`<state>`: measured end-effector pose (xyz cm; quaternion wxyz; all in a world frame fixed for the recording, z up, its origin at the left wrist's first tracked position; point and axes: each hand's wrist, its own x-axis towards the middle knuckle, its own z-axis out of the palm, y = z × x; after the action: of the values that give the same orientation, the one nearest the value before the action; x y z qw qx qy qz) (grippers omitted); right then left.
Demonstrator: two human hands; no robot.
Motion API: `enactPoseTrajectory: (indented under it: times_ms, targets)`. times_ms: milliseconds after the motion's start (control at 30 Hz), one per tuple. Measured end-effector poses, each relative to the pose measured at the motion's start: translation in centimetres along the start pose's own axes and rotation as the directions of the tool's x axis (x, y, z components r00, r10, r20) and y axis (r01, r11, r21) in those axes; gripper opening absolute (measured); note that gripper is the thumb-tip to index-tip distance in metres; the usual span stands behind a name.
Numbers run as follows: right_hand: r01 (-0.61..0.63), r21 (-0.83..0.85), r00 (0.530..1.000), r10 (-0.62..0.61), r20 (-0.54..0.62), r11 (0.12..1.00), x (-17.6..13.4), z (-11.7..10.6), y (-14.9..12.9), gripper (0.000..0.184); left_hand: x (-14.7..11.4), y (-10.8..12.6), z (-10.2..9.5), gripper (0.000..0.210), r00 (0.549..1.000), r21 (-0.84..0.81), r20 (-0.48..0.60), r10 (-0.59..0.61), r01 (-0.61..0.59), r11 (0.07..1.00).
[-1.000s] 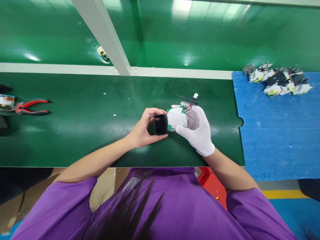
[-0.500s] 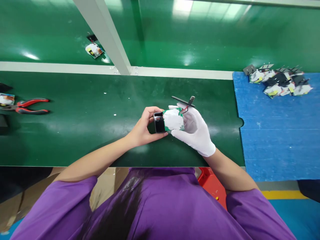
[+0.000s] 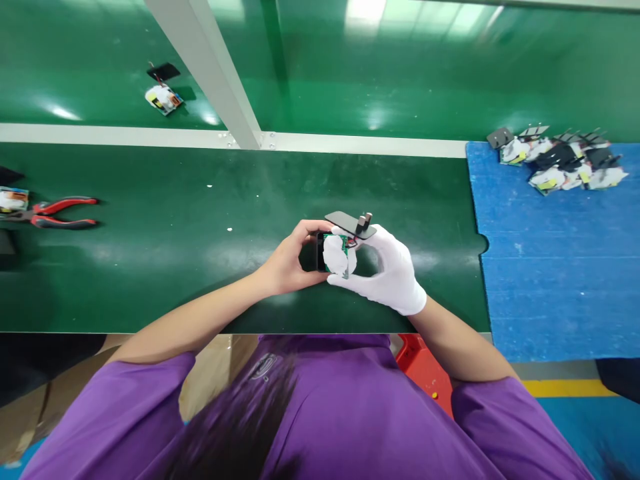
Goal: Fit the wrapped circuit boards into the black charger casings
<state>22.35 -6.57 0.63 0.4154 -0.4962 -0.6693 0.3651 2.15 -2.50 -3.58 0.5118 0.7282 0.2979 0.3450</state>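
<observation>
My bare left hand (image 3: 293,261) is closed around a small black plastic case (image 3: 321,252). In my white-gloved right hand (image 3: 387,270) is a green circuit board (image 3: 335,255) coated with white compound, gripped between thumb and fingers. The board's left end sits at the case opening; how deep it reaches inside is hidden. A dark flat plate (image 3: 350,223) with metal prongs hangs off the board by short red and black wires, above the right fingertips. Both hands are over the green bench (image 3: 175,267) near its front edge.
Red-handled pliers (image 3: 65,212) lie at the far left beside another board (image 3: 14,199). Several coated boards (image 3: 560,163) with plates are grouped on a blue sheet (image 3: 550,280) at right. A further board (image 3: 164,97) lies behind the pale rail (image 3: 150,137), near a slanted post (image 3: 210,67).
The board has tilted and less of it shows beside the case. The case and both hands have shifted slightly. The board behind the rail has moved left.
</observation>
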Motion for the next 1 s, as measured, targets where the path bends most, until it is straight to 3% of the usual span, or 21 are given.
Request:
enactPoseTrajectory:
  times_ms: [167,433,600,800,1000]
  targets:
    - [0.109,-0.055,0.994,-0.111,-0.018,0.992,0.25,0.09,0.26,0.053,-0.11,-0.17,0.00,0.061,0.999,0.010,0.001,0.044,-0.044,0.999]
    - [0.108,-0.148,0.994,-0.107,0.010,0.983,0.03,0.43,0.47,0.054,-0.20,-0.21,0.16,0.063,1.000,-0.015,0.006,-0.001,0.001,1.000]
    - [0.188,-0.184,0.982,-0.190,0.008,0.965,0.19,0.22,0.64,0.057,-0.16,-0.39,0.22,0.064,1.000,-0.071,-0.016,0.023,-0.024,0.997]
    - [0.296,-0.287,0.952,-0.305,0.013,0.911,0.31,-0.01,0.74,0.049,-0.20,-0.62,0.20,0.065,1.000,-0.086,-0.014,0.005,-0.006,0.996]
    - [0.305,-0.317,0.947,-0.321,0.002,0.898,0.30,0.20,0.77,0.045,-0.34,-0.66,0.21,0.065,1.000,-0.077,-0.028,0.008,-0.010,0.997]
